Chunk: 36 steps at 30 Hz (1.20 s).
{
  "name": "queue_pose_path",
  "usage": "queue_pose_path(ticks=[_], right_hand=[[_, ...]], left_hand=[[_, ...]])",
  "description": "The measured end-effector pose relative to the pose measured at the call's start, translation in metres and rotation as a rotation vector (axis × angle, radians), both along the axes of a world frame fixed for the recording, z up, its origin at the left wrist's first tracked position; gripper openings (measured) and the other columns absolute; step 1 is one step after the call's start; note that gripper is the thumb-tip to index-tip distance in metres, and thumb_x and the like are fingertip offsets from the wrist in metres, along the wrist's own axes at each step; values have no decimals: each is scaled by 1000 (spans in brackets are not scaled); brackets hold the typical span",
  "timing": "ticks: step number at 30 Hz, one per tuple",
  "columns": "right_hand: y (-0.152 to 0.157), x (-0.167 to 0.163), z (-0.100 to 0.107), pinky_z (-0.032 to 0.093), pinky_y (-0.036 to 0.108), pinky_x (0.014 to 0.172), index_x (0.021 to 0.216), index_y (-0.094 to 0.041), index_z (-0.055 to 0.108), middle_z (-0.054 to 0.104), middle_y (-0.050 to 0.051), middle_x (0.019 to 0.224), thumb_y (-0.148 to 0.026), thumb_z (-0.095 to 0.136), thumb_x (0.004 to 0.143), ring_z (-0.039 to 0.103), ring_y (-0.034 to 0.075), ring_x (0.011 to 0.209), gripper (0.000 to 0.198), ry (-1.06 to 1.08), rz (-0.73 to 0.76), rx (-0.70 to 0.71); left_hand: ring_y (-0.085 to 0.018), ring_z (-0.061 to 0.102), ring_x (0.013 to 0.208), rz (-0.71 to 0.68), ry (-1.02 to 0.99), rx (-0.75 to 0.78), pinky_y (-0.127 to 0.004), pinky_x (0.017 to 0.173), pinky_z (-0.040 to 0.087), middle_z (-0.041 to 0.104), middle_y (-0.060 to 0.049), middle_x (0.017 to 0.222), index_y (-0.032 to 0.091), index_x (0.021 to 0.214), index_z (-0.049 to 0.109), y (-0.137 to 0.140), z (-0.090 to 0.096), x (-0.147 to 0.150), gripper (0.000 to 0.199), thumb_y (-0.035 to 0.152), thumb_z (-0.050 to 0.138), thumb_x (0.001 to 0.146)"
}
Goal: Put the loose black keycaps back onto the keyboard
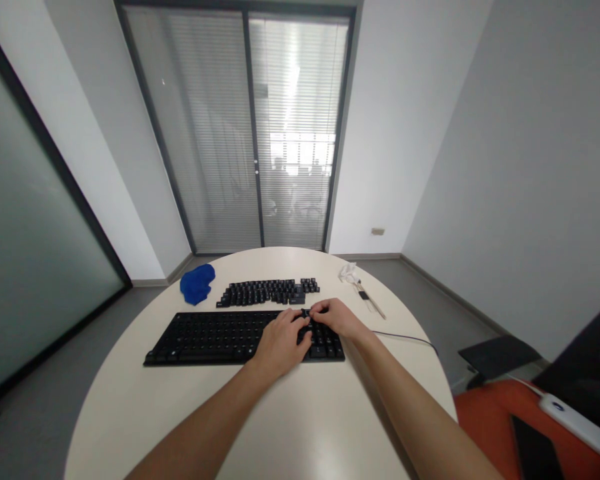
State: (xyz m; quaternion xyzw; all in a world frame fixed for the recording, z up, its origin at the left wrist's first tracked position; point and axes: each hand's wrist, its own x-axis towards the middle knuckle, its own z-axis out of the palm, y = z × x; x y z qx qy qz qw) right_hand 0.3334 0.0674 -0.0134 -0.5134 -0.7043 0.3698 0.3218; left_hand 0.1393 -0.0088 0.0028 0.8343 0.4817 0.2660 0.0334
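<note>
Clock centred on the keyboard (200, 337), twelve at the far side of the pale table (140, 400). Lying flat, long side near: a black slab, low and wide, largely bare of caps from nine o'clock across the middle, with tidy rows of small dark bumps and a few pale specks along the near edge. Toward three, taller black caps in place, partly covered by fingers. Just beyond, at twelve, loose keycaps (263, 291) set close in rows, black with faint pale marks, some wider than others. Left hand (283, 337) over the three o'clock part, palm down, fingers bent, thumb apart. Right hand (336, 317) between two and three, thumb and forefinger brought together at a small dark piece (306, 312) near the far edge. Cannot tell, for either, gripping from mere touching. Blue crumpled patch (197, 285) toward eleven; white tissue (349, 272) and slim stick (376, 306) around two; cable (405, 337) at three.
</note>
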Motion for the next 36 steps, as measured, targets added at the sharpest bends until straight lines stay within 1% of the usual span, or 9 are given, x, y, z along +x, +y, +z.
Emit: queue_pose_path(ticks=[6,14,19,28,36], right_hand=[[0,0,0,50,28,74,77,-16,77,75,3,77,-35,67,72,66,20,75,22,-10,-1,-3],[0,0,2,49,28,75,80,-15,78,77,4,81,-34,67,72,67,20,77,24,-4,7,-13],[0,0,2,48,28,75,81,-14,78,76,4,79,-34,66,72,66,20,76,25,-17,20,-17],[0,-1,2,48,27,71,79,-15,78,75,3,75,-34,67,72,65,18,72,23,-34,-7,-16],[-1,-1,3,48,26,71,78,-15,78,76,3,77,-33,67,73,66,19,74,21,-43,-18,-15]], left_hand=[[-25,59,116,3,1,6,-39,103,49,65,-8,125,21,117,70,0,0,0,29,27,57,93],[-25,59,116,4,6,13,-39,102,50,65,-8,126,21,117,70,0,-1,0,28,27,58,92],[-25,59,118,0,3,12,-38,103,49,65,-7,126,21,118,70,1,-1,0,28,27,58,93],[-25,58,118,7,9,6,-39,103,49,64,-7,127,21,118,70,-1,-1,1,28,27,58,93],[-24,58,118,2,3,2,-38,103,49,64,-7,127,21,118,69,0,-1,1,29,27,57,93]])
